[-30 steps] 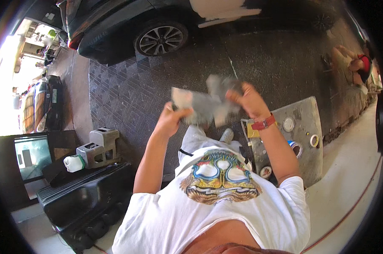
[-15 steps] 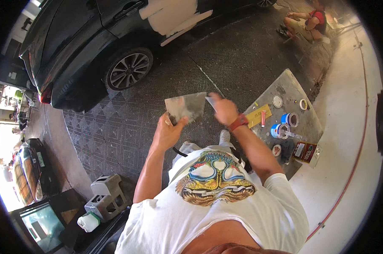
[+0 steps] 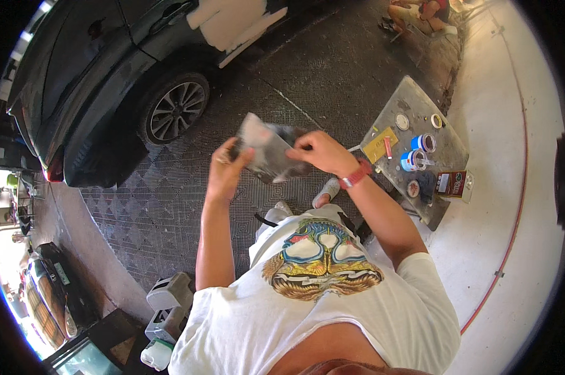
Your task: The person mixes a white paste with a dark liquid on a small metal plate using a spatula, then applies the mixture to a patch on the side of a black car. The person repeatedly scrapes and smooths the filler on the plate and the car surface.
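Observation:
My left hand [image 3: 227, 172] grips a thin flat plate [image 3: 255, 132] by its left side, thumb on top. The plate is tilted, smeared with pale and grey paste, and blurred by motion. My right hand [image 3: 325, 153], wearing a red wristwatch [image 3: 357, 174], is closed in a pinch at the plate's right side. A thin spreader blade shows from its fingers in the earlier frame; now that blade blends with the grey plate. Both hands are in front of my chest, above the patterned floor [image 3: 170, 212].
A dark car [image 3: 101, 94] with beige filler patches [image 3: 229, 25] stands at far left. At right, a grey table [image 3: 413, 94] bears blue-white cans [image 3: 423, 143], a yellow board [image 3: 375, 150], a red tube [image 3: 388, 148] and a tin [image 3: 455, 185]. A person [image 3: 413, 14] sits at far right. A grey step stool [image 3: 170, 292] stands lower left.
My right hand has come left and down onto the plate. The plate has turned and tilted in my left hand. The view has shifted, so car and table sit further left.

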### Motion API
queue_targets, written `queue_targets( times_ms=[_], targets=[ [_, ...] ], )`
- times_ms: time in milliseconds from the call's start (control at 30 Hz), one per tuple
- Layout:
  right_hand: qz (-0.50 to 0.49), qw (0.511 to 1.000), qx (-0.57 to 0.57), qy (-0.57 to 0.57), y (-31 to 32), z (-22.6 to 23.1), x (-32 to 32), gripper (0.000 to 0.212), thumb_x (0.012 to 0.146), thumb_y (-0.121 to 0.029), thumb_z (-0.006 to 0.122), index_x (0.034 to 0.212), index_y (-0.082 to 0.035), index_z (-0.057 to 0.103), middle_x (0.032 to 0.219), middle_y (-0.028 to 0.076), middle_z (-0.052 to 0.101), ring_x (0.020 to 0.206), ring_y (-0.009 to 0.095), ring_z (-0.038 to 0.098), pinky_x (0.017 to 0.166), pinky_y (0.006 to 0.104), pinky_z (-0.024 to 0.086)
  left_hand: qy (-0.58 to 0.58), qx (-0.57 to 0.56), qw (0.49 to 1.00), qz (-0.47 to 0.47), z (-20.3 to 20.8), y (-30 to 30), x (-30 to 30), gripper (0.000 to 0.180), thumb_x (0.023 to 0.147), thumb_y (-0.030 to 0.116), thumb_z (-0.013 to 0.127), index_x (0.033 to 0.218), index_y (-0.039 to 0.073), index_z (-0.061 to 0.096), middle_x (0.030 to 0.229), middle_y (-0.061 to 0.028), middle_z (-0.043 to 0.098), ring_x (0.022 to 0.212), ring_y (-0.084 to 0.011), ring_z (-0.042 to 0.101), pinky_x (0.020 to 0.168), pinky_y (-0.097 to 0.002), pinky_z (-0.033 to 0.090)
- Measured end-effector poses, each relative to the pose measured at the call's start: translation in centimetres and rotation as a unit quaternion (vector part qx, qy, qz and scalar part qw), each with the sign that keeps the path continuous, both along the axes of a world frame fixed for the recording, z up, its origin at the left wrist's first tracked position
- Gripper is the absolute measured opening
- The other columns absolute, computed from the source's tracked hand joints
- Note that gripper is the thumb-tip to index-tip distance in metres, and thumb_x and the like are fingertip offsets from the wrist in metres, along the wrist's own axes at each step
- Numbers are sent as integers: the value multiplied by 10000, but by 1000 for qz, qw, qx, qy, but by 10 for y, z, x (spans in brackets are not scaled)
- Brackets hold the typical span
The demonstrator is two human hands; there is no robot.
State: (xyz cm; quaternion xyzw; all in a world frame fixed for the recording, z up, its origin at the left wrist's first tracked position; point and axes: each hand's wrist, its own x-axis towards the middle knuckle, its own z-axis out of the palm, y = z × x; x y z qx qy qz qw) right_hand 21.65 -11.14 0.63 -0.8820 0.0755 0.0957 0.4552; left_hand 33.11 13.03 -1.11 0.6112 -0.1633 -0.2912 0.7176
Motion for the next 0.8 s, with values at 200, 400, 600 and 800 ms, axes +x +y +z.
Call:
queue_targets(
  times_ms=[200,400,600,800],
  targets=[
    [-92,993,15,-77,-5,-7,-17,357,901,-355,738,1039,-27,760,842,127,734,787,175,673,765,339,521,-44,60,997,-16,2,28,16,452,931,219,759,1272,-37,609,1068,-77,708,965,-125,649,870,-294,520],
    [2,1000,-30,11,28,26,7,297,937,-271,721,955,25,738,806,42,724,776,112,639,743,314,511,-2,12,999,-43,7,30,19,440,931,199,757,1289,-10,608,1102,-72,707,996,-144,657,884,-303,525],
    [-223,933,52,-279,26,12,-17,464,880,-117,761,1305,-40,593,1091,91,723,952,173,672,889,334,519,22,-34,984,174,-5,34,19,412,965,284,729,1269,29,618,1055,-34,704,931,-114,648,802,-296,530],
    [-440,818,300,-217,36,3,16,412,922,-156,741,1219,54,549,1085,119,695,969,182,662,909,333,515,149,-155,977,9,-5,7,-24,412,1057,333,561,1357,50,572,1235,-76,668,1118,-164,631,945,-359,518]
  ],
)
